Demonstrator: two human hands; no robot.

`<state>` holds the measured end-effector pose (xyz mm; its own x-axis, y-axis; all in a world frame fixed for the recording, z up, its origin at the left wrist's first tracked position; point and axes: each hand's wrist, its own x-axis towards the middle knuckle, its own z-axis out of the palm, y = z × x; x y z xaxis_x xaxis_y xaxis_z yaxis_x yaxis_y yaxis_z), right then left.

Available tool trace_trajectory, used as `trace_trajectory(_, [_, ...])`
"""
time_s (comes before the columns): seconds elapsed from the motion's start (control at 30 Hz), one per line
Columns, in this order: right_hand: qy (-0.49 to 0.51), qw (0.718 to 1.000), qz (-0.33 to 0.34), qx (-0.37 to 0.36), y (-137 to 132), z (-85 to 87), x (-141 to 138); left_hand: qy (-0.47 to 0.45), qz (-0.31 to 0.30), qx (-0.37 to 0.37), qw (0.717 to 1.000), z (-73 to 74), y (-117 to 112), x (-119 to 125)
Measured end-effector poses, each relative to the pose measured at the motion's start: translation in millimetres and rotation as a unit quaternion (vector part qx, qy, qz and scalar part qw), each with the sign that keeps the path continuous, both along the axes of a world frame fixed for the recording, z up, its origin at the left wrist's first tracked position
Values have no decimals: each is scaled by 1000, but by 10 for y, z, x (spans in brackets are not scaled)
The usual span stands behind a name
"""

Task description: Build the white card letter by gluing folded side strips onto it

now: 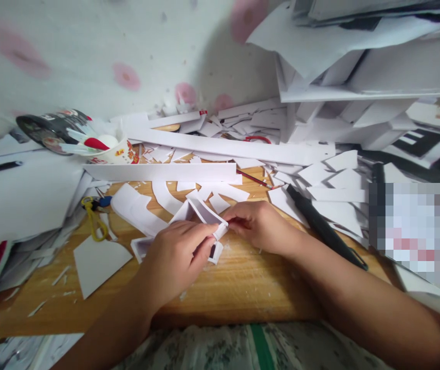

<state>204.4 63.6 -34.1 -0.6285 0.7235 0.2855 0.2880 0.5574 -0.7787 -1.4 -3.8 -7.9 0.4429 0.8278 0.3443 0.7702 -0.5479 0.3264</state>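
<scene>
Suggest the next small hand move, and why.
I'd probably have the right hand gently press the right corner of the white structure: its fingertips are at that corner, and the left hand holds the structure close by, which should steady it.

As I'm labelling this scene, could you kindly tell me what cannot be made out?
- Head view: middle of the held white piece, hidden behind the left hand.
- Head view: whatever the right hand might pinch, hidden by the hand itself.
- Head view: anything under the pixelated patch.
- Head view: white shelf, right end cut off by picture edge.
</scene>
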Motion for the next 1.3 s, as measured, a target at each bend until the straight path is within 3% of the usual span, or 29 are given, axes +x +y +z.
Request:
trace_trajectory(0.63, [0,999,-3,-38,-52,52,-2,-24,-10,10,1000,25,20,11])
trace_trajectory(1.1, [-32,998,-15,43,-66,36,-19,-27,-4,-2,1000,28,17,-4])
trace_trajectory(1.3, [-38,999,-20,26,-43,-13,-32,-30,-7,5,1000,53,18,11])
